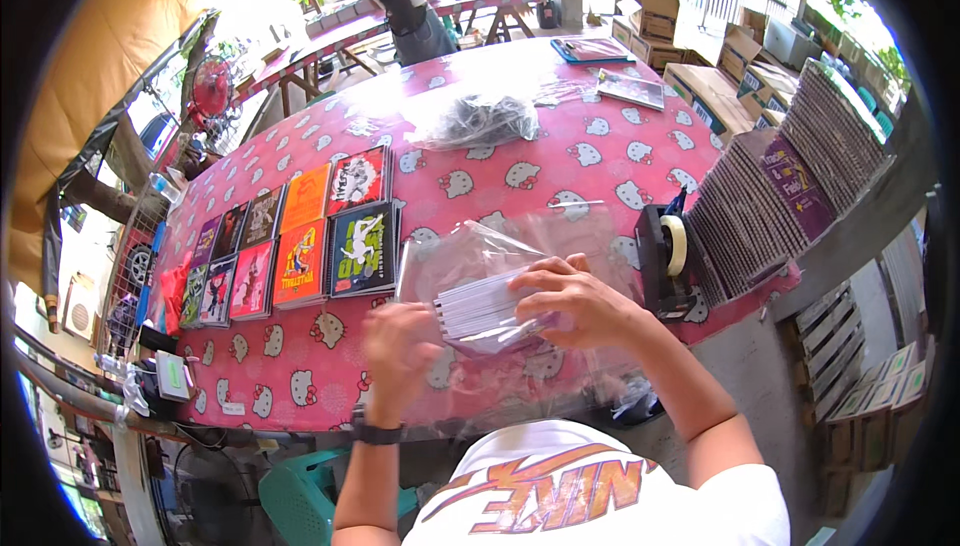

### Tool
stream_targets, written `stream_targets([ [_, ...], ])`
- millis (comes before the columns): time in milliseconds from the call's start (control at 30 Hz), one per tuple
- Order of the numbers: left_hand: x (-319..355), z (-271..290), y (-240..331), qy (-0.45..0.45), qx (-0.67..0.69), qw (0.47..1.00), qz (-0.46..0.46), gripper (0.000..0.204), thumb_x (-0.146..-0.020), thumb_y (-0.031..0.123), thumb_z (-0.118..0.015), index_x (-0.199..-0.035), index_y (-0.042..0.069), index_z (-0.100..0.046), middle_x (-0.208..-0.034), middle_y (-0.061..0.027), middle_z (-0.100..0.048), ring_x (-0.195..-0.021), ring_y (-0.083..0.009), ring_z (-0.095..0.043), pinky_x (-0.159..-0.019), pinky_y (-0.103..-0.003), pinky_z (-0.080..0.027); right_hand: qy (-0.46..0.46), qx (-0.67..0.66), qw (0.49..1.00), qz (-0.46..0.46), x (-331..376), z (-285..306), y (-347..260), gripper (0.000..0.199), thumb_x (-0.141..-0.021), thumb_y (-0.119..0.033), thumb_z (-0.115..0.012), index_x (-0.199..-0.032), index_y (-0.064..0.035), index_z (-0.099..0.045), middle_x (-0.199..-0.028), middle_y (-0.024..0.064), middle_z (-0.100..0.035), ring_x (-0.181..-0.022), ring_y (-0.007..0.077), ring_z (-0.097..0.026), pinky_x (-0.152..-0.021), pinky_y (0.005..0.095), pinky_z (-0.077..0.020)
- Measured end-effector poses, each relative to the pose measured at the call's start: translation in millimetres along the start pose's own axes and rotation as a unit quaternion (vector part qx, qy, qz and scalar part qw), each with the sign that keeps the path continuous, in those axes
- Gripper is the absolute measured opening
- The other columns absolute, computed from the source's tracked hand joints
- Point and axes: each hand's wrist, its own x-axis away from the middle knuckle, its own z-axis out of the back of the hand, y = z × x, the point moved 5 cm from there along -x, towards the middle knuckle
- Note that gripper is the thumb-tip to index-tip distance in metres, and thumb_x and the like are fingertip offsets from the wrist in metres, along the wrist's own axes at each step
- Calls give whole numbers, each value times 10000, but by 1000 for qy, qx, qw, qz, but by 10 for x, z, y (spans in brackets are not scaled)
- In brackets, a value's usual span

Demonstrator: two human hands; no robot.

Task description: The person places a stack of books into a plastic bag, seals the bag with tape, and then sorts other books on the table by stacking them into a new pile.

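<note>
A thick stack of spiral notebooks (pixel 478 310) with white page edges and a purple underside lies on a clear plastic sheet (pixel 420 271) in front of me. My right hand (pixel 572 301) grips the stack's right side, its fingers curled over the top. Beside the stack's left end, where black binding shows, is my left hand (pixel 398 346); motion blurs its fingers, so their hold cannot be made out. Left of the plastic, notebooks with colourful covers (pixel 300 261) sit in two rows of small piles.
A black tape dispenser (pixel 662 261) stands right of the plastic, beside long rows of stacked notebooks (pixel 740 226). Crumpled clear plastic bags (pixel 475 121) lie farther back. Cardboard boxes (pixel 705 94) sit beyond the table's right side. A person (pixel 405 6) stands by another table.
</note>
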Motion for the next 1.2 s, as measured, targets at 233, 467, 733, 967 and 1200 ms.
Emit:
stream_targets([
  [233,40,-311,156,-238,-136,961,-31,755,-748,583,-571,-1318,106,-443,-1400,-65,-387,-1280,-277,-316,-965,-461,-250,-102,39,994,12,-6,2,3,595,-588,-122,-730,-1156,-219,-582,-1394,56,-394,-1317,268,-303,-1036,448,-212],
  [467,-250,-468,248,-375,-63,922,-73,822,-643,582,-668,-1331,195,-440,-1442,-49,-320,-1361,-314,-186,-1057,-560,-87,-171,40,985,3,-97,-22,-18,684,-573,-184,-771,-1219,-253,-557,-1475,110,-227,-1376,284,-144,-1080,470,-127],
  [733,-289,-487,260,-394,-101,912,-59,867,-553,442,-773,-1328,243,-439,-1438,-3,-323,-1354,-317,-199,-1046,-615,-127,247,-307,912,-112,474,375,447,480,-729,-222,-690,-1153,-25,-582,-1300,150,-487,-1236,233,-419,-1008,370,-321],
  [967,-375,-613,364,-404,-90,908,-65,834,-549,431,-773,-1304,247,-472,-1430,0,-338,-1358,-311,-188,-1067,-585,-112,344,-11,709,-616,2598,150,1599,454,-796,-437,-625,-786,14,-678,-729,179,-650,-674,245,-632,-651,357,-466],
  [1200,-352,-576,315,-402,-103,908,-56,830,-549,427,-773,-1300,236,-476,-1430,-1,-339,-1353,-311,-198,-1066,-580,-118,476,-7,745,-466,2241,301,930,201,-825,-172,-643,-765,20,-645,-675,51,-612,-600,121,-540,-595,259,-430],
])
